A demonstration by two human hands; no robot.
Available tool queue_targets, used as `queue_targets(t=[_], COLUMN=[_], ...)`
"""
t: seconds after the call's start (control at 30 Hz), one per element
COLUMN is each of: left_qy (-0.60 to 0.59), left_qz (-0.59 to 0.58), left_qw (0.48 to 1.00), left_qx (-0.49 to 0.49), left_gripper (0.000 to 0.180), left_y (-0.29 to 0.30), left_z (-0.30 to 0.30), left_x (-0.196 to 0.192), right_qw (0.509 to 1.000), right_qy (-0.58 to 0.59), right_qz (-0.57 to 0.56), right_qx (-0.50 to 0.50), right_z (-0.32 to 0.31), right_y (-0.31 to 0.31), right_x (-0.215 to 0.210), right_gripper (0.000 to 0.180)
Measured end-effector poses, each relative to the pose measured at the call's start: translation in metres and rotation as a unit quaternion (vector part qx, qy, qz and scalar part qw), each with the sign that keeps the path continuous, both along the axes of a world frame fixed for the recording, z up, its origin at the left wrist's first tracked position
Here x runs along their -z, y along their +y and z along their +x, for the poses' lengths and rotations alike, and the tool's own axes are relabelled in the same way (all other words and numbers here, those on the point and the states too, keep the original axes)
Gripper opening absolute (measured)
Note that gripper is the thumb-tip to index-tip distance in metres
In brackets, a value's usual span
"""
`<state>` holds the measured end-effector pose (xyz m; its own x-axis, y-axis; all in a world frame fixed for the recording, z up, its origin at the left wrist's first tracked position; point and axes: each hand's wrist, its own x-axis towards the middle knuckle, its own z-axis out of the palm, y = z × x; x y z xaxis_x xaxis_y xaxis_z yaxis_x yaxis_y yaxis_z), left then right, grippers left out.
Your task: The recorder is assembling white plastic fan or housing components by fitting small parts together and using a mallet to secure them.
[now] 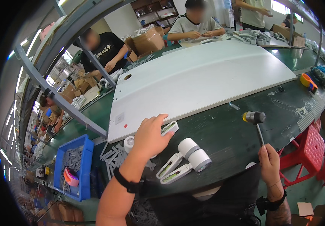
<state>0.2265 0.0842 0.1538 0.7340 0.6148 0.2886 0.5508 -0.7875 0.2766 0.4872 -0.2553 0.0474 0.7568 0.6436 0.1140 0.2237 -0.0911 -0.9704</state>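
Head | left hand (pixel 152 136) on white handheld fan (pixel 168 128) | right hand (pixel 269 162) grips mallet (pixel 255 119)

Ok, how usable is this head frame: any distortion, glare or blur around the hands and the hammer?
Head view: strong fisheye bending, so the large white board bows and a black rim rings the picture; ceiling strip lights glare at the left edge, windows blow out top right; the left hand on a white handled part, the right hand and its small black-headed hammer read fairly sharp; faces behind are blurred.

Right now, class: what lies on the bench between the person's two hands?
Head view: between left hand and right hand lie two white handheld fans.
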Motion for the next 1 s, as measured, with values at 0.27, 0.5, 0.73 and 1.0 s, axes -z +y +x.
queue_targets(t=[0.27,0.5,0.73,1.0], left_qy=[0.026,0.073,0.04,-0.085], left_qz=[-0.069,0.037,-0.047,-0.121], left_qw=[0.997,0.977,0.975,0.989], left_qx=[0.034,0.199,0.212,-0.025], left_gripper=[0.036,0.037,0.041,0.037], left_y=[0.002,-0.013,-0.013,-0.042], left_z=[-0.01,-0.045,-0.08,-0.073], left_x=[-0.035,-0.032,0.017,0.043], right_qw=[1.0,0.999,1.0,0.953], right_qy=[0.018,-0.036,-0.025,-0.286], right_qz=[-0.018,0.0,-0.004,-0.065], right_qx=[0.001,-0.006,0.006,0.081], right_z=[-0.006,-0.001,-0.007,-0.016], right_y=[0.0,0.0,0.0,0.023], right_x=[-0.017,-0.004,-0.012,-0.036], right_gripper=[0.037,0.036,0.035,0.028])
